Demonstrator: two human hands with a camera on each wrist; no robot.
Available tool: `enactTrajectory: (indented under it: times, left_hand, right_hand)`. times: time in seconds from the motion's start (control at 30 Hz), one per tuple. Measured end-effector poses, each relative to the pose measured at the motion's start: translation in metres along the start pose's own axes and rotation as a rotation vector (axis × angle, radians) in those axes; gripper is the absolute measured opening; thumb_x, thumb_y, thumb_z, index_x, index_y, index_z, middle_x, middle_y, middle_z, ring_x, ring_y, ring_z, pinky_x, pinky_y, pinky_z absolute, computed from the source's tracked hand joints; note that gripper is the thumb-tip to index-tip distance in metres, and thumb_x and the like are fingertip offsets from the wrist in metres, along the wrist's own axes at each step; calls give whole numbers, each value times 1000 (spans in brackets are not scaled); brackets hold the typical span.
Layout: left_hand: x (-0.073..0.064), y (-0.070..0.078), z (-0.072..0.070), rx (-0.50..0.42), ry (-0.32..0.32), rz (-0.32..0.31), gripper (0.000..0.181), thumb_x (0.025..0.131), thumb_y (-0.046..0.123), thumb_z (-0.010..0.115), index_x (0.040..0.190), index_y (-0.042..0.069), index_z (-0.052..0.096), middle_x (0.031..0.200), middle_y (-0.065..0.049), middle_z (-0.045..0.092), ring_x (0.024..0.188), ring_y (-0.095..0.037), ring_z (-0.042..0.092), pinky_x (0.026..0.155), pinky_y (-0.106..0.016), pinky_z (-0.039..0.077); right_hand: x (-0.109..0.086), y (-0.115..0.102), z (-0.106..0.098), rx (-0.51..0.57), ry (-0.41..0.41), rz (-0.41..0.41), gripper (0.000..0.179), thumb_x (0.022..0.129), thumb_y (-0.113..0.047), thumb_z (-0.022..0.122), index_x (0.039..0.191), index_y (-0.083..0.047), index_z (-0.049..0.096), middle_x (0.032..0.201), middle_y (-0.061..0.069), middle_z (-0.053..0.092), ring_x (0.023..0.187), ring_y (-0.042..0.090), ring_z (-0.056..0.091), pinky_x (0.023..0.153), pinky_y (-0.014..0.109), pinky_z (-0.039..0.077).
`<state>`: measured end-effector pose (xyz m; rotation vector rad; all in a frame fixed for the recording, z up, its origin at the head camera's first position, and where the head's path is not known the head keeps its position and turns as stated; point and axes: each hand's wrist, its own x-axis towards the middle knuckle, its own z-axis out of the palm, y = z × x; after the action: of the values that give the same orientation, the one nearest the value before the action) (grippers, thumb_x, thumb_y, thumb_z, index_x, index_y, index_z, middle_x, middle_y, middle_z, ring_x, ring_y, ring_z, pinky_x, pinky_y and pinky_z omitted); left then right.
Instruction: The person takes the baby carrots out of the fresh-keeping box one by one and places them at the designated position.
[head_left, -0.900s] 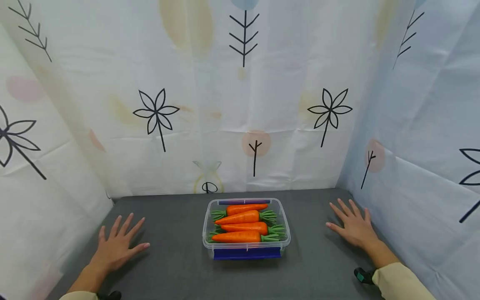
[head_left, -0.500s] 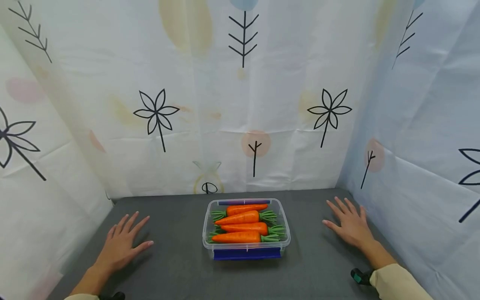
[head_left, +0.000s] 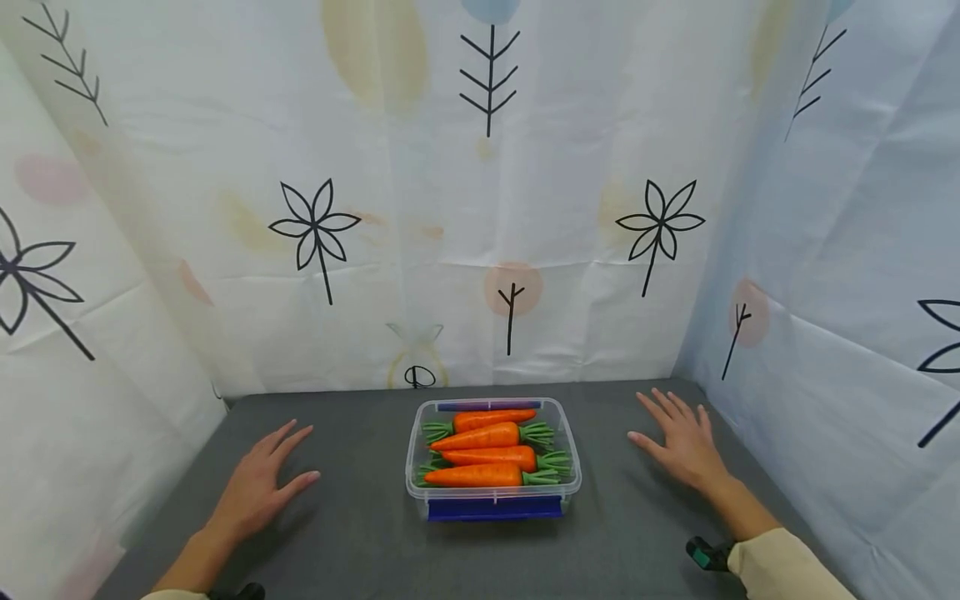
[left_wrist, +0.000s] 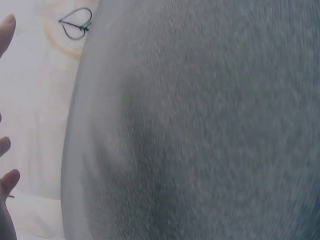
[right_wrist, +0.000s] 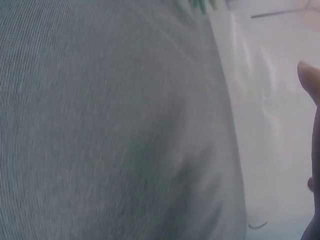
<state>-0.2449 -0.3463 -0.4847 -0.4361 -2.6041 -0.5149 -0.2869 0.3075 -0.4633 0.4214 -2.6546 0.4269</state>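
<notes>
I have a dark grey, fabric-textured tabletop (head_left: 360, 537) in the head view, its far edge running straight along the foot of a white cloth backdrop (head_left: 570, 183). The backdrop carries black outline flowers (head_left: 661, 220), a leafless twig (head_left: 512, 317) over a pale orange disc and faint yellow blotches; soft creases cross it. White printed cloth side panels close in the left and the right (head_left: 847, 250), the right one tinged bluish.

Midway across the table, toward the far side, I see a transparent rectangular plastic box (head_left: 495, 492) with blue latch flaps (head_left: 495, 507) on its near and far sides. Inside it lie orange carrots with green tops (head_left: 480, 475); four show in full, the farthest with its top to the left, the other three to the right.

My left hand (head_left: 251, 492) is over the left of the table, fingers extended, thumb held apart. The right hand (head_left: 682, 442) is over the right side, fingers spread, its cream sleeve (head_left: 787, 567) reaching in from the near right. Neither touches the box, and both hold nothing. My wrist feeds show mostly grey surface with soft finger shadows.
</notes>
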Motion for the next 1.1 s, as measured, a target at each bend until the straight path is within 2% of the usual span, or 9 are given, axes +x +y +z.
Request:
enactTrajectory:
  times: [0.27,0.37,0.47,0.57,0.63,0.7,0.8,0.93,1.1]
  left_hand:
    - [5,16,1,-111,38,-8,69,87,37,73,146,18,44,149,-16,38,130,-43,36,93,-65,31]
    - [8,22,0,-154,56,-19,66,89,33,72,146,15,44,147,-16,40,131,-43,36,94,-66,31]
    - [11,28,-1,-191,101,-15,63,88,27,72,143,11,47,143,-17,45,129,-41,39,96,-63,30]
    - [14,35,-1,-217,151,-7,61,87,23,74,141,10,50,139,-15,50,127,-37,43,102,-49,31]
    - [15,41,0,-241,180,-1,61,85,20,76,140,10,51,137,-13,52,125,-36,45,105,-33,29]
    - [17,46,1,-273,207,9,61,83,17,77,138,9,53,135,-12,54,124,-33,46,102,-18,25]
    - [21,53,2,-324,235,30,60,81,11,78,136,6,54,134,-12,55,122,-29,47,97,-7,23]
    - [24,62,3,-367,237,32,57,82,8,77,134,5,56,132,-11,56,120,-21,48,93,-8,30]
    - [29,72,3,-405,227,15,50,85,10,74,133,8,58,129,-8,58,117,-15,50,92,-10,32]
  right_hand:
    - [6,-21,0,112,41,-19,67,91,-40,67,144,-6,45,146,26,37,130,49,33,99,74,15]
    - [10,-29,0,160,43,-37,64,92,-36,66,144,-5,44,146,27,37,130,50,35,98,72,20]
    - [13,-37,-1,201,29,-37,62,95,-34,63,145,-5,43,146,27,37,130,50,34,97,71,25]
    - [16,-44,-1,243,16,-28,61,96,-34,62,146,-5,42,147,25,37,131,49,34,96,71,28]
    - [18,-48,-2,272,11,-24,60,96,-33,62,146,-6,42,147,24,38,132,48,34,97,69,28]
    - [20,-52,-3,298,4,-17,58,97,-33,61,145,-6,43,146,23,39,132,46,35,98,67,29]
    - [24,-58,-4,332,4,-10,55,98,-32,59,143,-4,46,143,23,43,130,44,39,99,65,31]
    - [28,-66,-8,376,1,-2,51,99,-32,57,141,-3,49,139,22,48,125,43,45,97,63,35]
    - [34,-73,-11,451,-12,-5,46,99,-28,58,137,-3,53,134,20,54,118,40,53,94,60,41]
